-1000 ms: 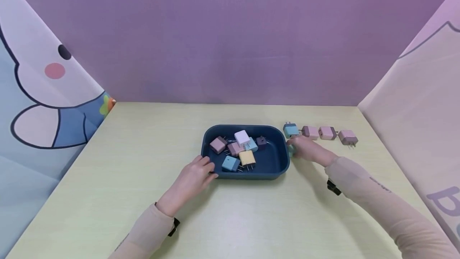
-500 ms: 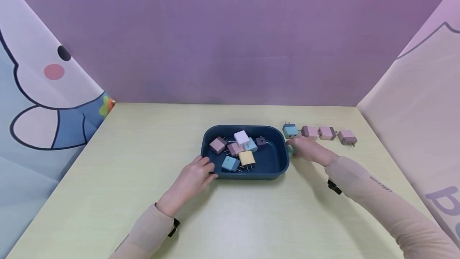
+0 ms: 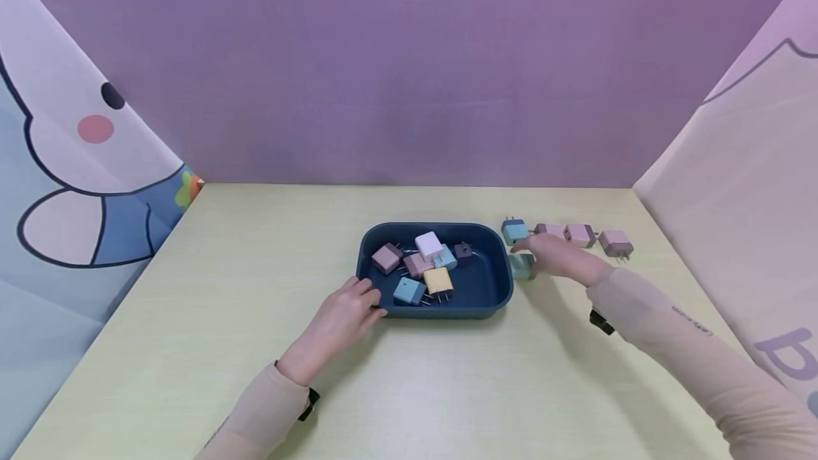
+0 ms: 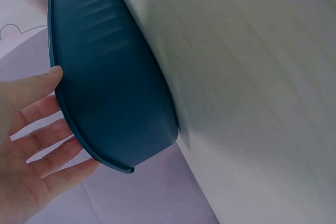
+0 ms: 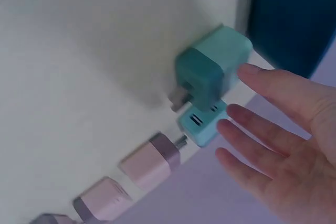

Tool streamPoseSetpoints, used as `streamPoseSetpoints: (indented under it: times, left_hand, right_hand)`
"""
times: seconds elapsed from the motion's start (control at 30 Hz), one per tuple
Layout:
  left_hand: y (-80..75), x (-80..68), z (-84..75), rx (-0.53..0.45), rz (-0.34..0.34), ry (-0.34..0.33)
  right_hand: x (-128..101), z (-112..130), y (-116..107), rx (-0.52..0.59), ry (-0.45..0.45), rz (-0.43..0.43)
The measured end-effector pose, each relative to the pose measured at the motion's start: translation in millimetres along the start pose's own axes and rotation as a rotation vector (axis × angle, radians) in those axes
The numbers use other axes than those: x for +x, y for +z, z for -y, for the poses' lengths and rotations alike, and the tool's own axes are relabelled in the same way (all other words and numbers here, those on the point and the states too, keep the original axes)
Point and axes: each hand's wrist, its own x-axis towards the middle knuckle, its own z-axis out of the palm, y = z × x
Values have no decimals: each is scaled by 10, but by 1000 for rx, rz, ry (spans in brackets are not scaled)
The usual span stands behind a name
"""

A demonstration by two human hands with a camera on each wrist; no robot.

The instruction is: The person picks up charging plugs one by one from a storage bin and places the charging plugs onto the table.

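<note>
My hands at the charger tray

My left hand (image 3: pixel 345 312) rests with straight, spread fingers against the near left corner of the dark blue tray (image 3: pixel 495 289). My right hand (image 3: pixel 554 258) is relaxed and spread, holding nothing, just beside the teal charger plug (image 5: pixel 212 66), which lies on the table (image 3: pixel 255 247) by the tray's right end, near the blue charger plug (image 3: pixel 514 231).

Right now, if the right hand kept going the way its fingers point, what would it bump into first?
Probably the green charger lying just off the right hand's fingertips, beside the blue tray. Depth is unclear, but nothing shows in between.
</note>
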Motion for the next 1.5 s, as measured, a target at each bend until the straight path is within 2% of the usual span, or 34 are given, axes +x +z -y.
streamPoseSetpoints:
  times: [0.27, 0.63, 1.1, 1.5]
  left_hand:
    - [9, 2, 5, 4, -2, 0]
    - [18, 11, 7, 5, -3, 7]
    - [20, 10, 14, 2, -5, 5]
    - [18, 1, 16, 4, -6, 2]
  right_hand:
    - [-3, 45, -220, -18, 7, 66]
    - [117, 213, -442, -91, 32, 148]
    - [300, 500, -531, -125, 79, 159]
    - [525, 767, -548, -109, 132, 192]
